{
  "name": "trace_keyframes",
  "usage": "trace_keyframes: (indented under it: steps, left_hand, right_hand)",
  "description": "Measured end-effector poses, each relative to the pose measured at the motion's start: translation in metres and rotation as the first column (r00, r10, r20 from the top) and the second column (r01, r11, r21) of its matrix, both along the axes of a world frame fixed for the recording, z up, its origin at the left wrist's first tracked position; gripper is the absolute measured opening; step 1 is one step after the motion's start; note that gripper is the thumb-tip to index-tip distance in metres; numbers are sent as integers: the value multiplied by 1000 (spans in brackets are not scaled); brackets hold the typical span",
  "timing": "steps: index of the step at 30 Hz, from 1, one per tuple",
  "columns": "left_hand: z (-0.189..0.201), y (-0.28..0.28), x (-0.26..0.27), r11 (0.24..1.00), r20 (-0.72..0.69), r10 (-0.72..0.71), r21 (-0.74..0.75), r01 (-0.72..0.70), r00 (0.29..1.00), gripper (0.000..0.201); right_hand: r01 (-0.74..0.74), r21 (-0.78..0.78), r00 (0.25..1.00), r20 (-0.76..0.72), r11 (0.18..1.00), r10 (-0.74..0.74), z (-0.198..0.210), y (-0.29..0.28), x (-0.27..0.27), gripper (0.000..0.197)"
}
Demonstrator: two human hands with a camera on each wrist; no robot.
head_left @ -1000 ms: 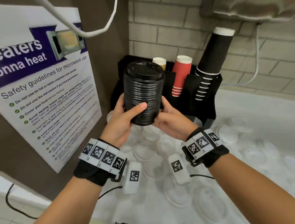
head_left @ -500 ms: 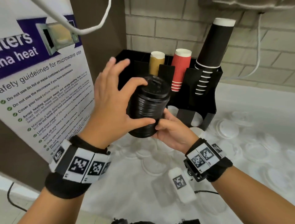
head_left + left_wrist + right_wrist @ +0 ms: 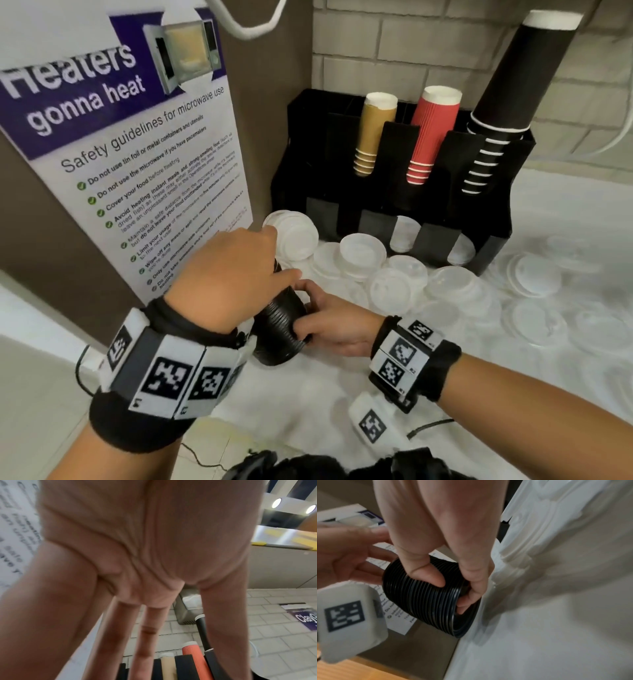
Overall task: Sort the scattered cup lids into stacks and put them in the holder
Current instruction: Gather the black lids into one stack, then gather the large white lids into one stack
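right hand curled round black lid stack, tilted, low over bench | left hand fingers straight, resting atop stack | white lids scattered beyond hands | holder behind them

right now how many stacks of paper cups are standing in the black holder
3. All stand along the back of the holder: the tan cup stack leftmost, the red ribbed stack in the middle, the tall black stack on the right. None seem hidden.

Black lid stack: glossy ribbed plastic. Red cups: corrugated paper. Holder: matt black.
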State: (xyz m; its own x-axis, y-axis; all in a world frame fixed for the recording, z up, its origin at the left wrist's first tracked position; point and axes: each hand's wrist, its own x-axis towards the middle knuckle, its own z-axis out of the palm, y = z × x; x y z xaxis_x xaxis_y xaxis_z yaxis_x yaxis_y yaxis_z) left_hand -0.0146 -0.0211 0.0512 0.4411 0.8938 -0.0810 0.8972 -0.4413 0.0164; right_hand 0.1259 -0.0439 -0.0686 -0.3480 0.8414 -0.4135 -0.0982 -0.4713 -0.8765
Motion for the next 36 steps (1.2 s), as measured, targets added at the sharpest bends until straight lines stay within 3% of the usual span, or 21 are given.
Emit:
trace_keyframes:
  steps: [4, 7, 12, 18, 21, 26, 32, 36]
  left_hand:
    - [-1, 3, -5, 998, -51, -1, -62, -2, 999, 45]
    - [1, 5, -9, 997, -31, 7, -74, -9, 999, 41]
    - [1, 9, -14, 991, 30, 8, -137, -4, 1000, 51]
    - [-7, 17, -17, 990, 54, 3, -143, 4, 999, 46]
    - [-10, 17, -17, 989, 65, 6, -146, 4, 998, 44]
    - [-9, 17, -19, 991, 65, -3, -135, 12, 998, 44]
    - [-7, 16, -23, 986, 55, 7, -166, 2, 998, 45]
    - [-7, 14, -21, 986, 46, 15, -165, -7, 999, 44]
  right_hand:
    - [-37, 37, 989, 143, 999, 31, -3, 3, -11, 67]
    - [-149, 106, 940, 325, 983, 107, 1, 9, -7, 70]
    - [-399, 169, 748, 628, 901, 214, 1, 12, -6, 74]
    - [-499, 308, 536, 844, 810, 9, -5, 17, -19, 74]
    - [-480, 310, 541, 841, 821, 0, -2, 20, -15, 72]
    - [-485, 215, 567, 815, 848, 118, 5, 27, -5, 58]
    - [-548, 175, 519, 839, 818, 167, 8, 27, -16, 45]
    - [-554, 160, 516, 836, 817, 186, 13, 26, -10, 53]
